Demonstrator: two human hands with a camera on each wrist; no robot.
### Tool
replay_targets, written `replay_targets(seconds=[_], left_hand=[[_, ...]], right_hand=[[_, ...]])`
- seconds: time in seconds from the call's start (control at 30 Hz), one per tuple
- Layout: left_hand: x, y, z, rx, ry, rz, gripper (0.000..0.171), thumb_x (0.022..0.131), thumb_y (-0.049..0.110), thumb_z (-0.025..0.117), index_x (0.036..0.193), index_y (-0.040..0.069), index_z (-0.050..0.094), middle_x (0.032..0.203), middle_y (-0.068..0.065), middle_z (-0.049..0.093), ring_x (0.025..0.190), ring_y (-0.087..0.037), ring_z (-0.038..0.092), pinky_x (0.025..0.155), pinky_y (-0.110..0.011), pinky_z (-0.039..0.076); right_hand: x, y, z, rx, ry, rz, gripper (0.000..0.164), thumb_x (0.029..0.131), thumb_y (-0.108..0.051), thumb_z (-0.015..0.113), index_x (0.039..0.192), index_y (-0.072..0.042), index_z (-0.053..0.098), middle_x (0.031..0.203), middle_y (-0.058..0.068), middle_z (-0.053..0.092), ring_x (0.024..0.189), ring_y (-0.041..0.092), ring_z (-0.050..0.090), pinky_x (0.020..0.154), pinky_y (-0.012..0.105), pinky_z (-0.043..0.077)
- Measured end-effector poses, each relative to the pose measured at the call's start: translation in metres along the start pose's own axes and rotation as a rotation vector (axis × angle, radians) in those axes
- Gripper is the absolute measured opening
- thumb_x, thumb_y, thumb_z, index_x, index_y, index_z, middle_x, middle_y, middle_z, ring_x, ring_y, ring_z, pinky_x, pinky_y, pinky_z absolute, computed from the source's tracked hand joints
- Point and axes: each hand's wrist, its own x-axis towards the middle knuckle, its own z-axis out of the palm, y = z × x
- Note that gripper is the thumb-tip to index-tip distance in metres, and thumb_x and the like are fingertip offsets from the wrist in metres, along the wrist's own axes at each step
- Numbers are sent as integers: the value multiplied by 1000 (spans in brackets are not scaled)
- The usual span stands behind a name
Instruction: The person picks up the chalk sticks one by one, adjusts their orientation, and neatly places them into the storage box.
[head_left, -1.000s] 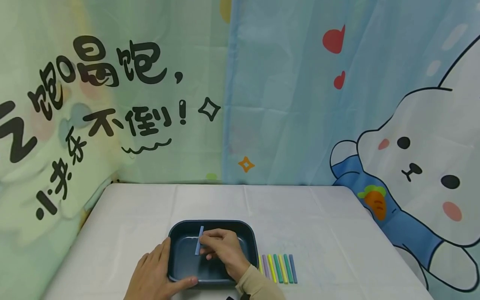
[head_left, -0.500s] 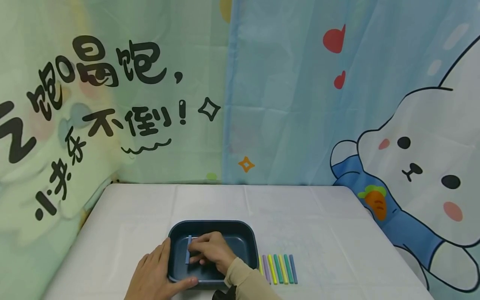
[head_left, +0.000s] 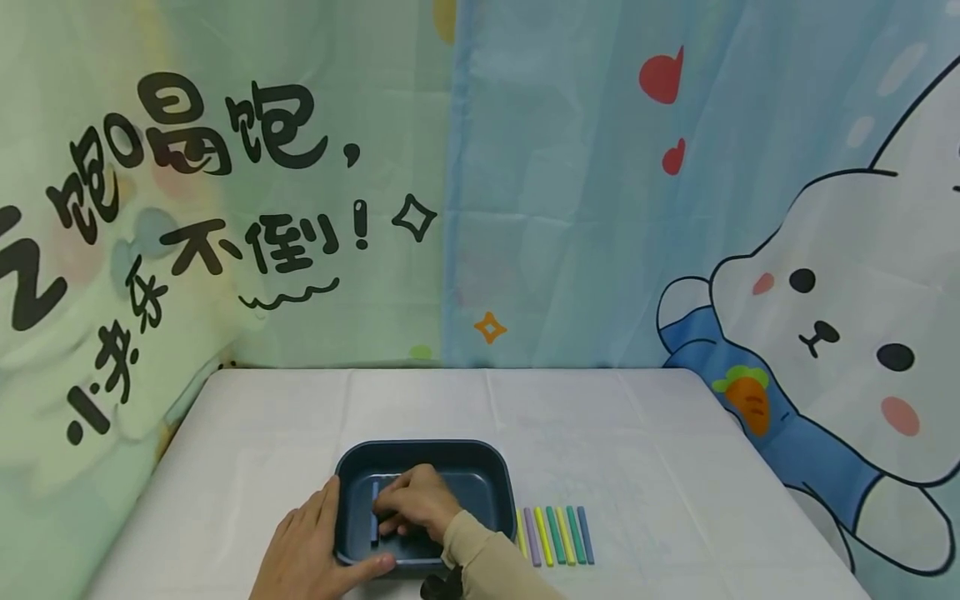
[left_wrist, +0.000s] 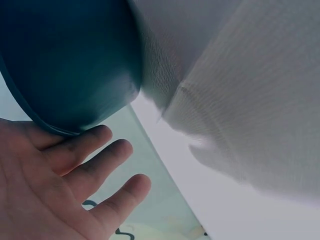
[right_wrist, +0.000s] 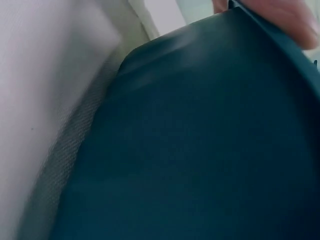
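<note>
In the head view, a dark blue tray [head_left: 491, 454] stands on the white table. My left hand [head_left: 303, 542] lies against its left side with straight fingers, the thumb on the front rim. Those fingers [left_wrist: 100, 170] also show beside the tray wall [left_wrist: 75, 65] in the left wrist view. Inside the tray, my right hand [head_left: 420, 504] pinches a blue chalk stick [head_left: 374, 521], which points front to back near the left wall and is low over the tray floor. The right wrist view holds mostly the tray's outer wall [right_wrist: 190, 140]; the chalk is hidden there.
Just right of the tray lies a row of several chalk sticks [head_left: 555, 536] in yellow, purple, green and blue, side by side. A printed curtain [head_left: 555, 208] hangs behind the table [head_left: 675, 467]. Below the right sleeve is a black wrist device [head_left: 442, 586].
The right hand has carried the blue chalk stick leftward, toward me and down inside the tray. The left hand has stayed at the tray, and the head view has shifted slightly.
</note>
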Motion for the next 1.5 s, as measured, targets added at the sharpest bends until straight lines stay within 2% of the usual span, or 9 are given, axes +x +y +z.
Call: replay_targets(seconds=[0.17, 0.33, 0.4, 0.57, 0.8, 0.97, 1.17, 1.27, 1.5], left_hand=[[-1, 0, -3, 27, -5, 4, 128, 73, 86, 62, 153, -9, 33, 135, -23, 56, 113, -35, 60, 98, -54, 45], [-1, -1, -3, 60, 14, 17, 126, 73, 86, 63, 151, -10, 37, 122, -18, 58, 97, -24, 58, 92, -49, 48], [-1, -2, -2, 72, 26, 26, 126, 73, 86, 63, 150, -11, 38, 123, -19, 58, 97, -25, 58, 92, -50, 48], [0, -4, 0, 67, 28, 31, 126, 73, 85, 63, 149, -12, 38, 133, -27, 56, 112, -37, 60, 97, -55, 47], [1, -1, -1, 55, 6, 12, 129, 72, 87, 62, 150, -12, 37, 133, -26, 56, 112, -37, 59, 98, -56, 46], [2, 0, 0, 48, 7, 12, 128, 71, 87, 62, 149, -11, 38, 128, -24, 58, 106, -33, 60, 95, -55, 47], [2, 0, 2, 35, 12, 8, 129, 71, 87, 63, 150, -11, 38, 131, -24, 57, 110, -33, 60, 96, -55, 46], [2, 0, 1, 42, 12, 5, 129, 71, 88, 62, 150, -11, 38, 128, -22, 58, 106, -30, 60, 95, -54, 48], [1, 2, 0, 48, 2, -13, 132, 69, 90, 61, 151, -10, 37, 126, -21, 59, 104, -29, 59, 95, -54, 48]], right_hand=[[3, 2, 3, -27, 15, -12, 8, 76, 2, 77, 77, -3, 71, 62, 10, 69, 49, 11, 64, 44, 18, 49], [3, 4, 6, -51, 34, -24, 9, 74, 4, 78, 73, -3, 73, 58, 8, 68, 44, 9, 61, 46, 22, 52], [3, 4, 7, -61, 42, -37, 10, 74, 5, 78, 71, -3, 72, 56, 8, 67, 43, 9, 61, 46, 23, 52], [3, 4, 6, -112, 67, -71, 13, 73, 4, 80, 68, -5, 71, 53, 5, 66, 42, 8, 61, 45, 23, 52], [0, 3, 2, -206, 101, -88, 14, 74, -4, 84, 67, -8, 72, 51, 1, 64, 42, 9, 61, 45, 24, 52], [-2, 3, -3, -180, 80, -92, 12, 75, -8, 86, 70, -6, 75, 54, 3, 66, 45, 13, 64, 46, 26, 53], [-5, 1, -10, -126, 47, -131, 10, 77, -9, 84, 75, -4, 76, 60, 6, 69, 51, 19, 68, 49, 30, 56], [-8, -2, -15, -109, 37, -148, 10, 77, -10, 84, 77, -3, 77, 63, 8, 69, 53, 21, 68, 50, 32, 57], [-16, -5, -28, -102, 33, -172, 12, 79, -15, 84, 82, -4, 78, 71, 8, 71, 58, 22, 70, 55, 36, 59]])
